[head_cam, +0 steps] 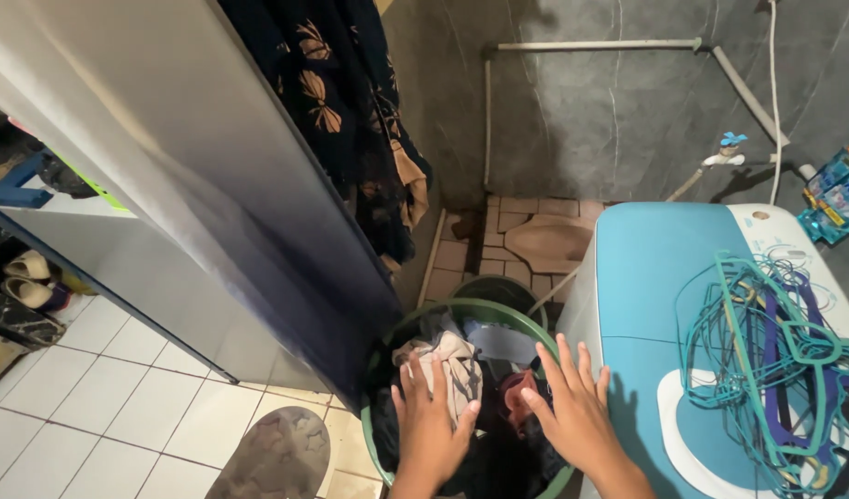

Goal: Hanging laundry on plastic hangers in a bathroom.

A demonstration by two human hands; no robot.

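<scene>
Left hand [431, 420]: fingers spread wide, palm down, resting on crumpled beige cloth [454, 362], holding nothing.
Right hand [572, 408]: fingers wide, flat above the dark laundry, gripping nothing.
Basket: round green plastic laundry basket [448, 310] on the tiled floor, heaped with soft clothes.
Beside it: smooth blue-and-white washing machine [642, 277], tangled teal and purple plastic hangers [766, 360] on its lid.
Packages: shiny blue sachets [840, 189] hanging at the right wall.

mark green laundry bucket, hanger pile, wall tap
green laundry bucket [399, 334]: head view, on its left rim.
hanger pile [774, 362]: head view, on the tangled teal and purple hangers atop the washer.
wall tap [730, 140]: head view, on its blue handle.
</scene>
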